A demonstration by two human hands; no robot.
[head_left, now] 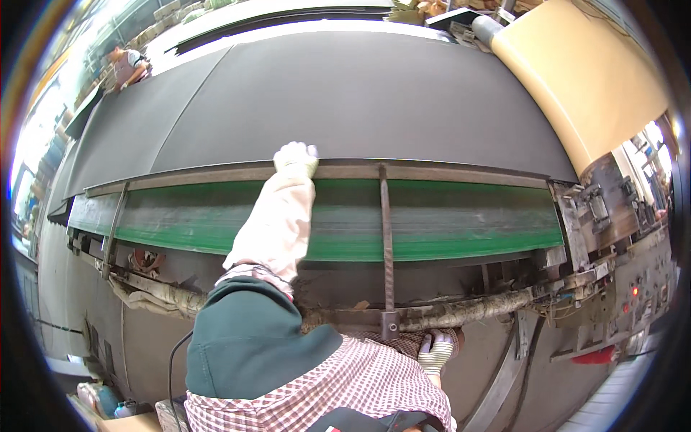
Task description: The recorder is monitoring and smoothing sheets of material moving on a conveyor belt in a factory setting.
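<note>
My left hand (296,158), in a pale glove and white sleeve cover, reaches forward to the near edge of a large dark grey sheet (374,101). Its fingers are bent over that edge; the thumb's hold underneath is hidden. Below the sheet's edge runs a metal rail (461,173), and under it a green belt (345,241). Low at my right side, my right hand (436,351) wears a striped glove. Its fingers extend loosely beside a wrapped pipe (468,311), with nothing seen in them; whether they touch the pipe I cannot tell.
An upright metal bar (387,245) crosses the belt before me. At the right hang a tan sheet (576,72) over a roller and a control panel (637,291) with a red light. A co-worker (128,66) stands at the sheet's far left. Boxes and bottles (122,410) sit at lower left.
</note>
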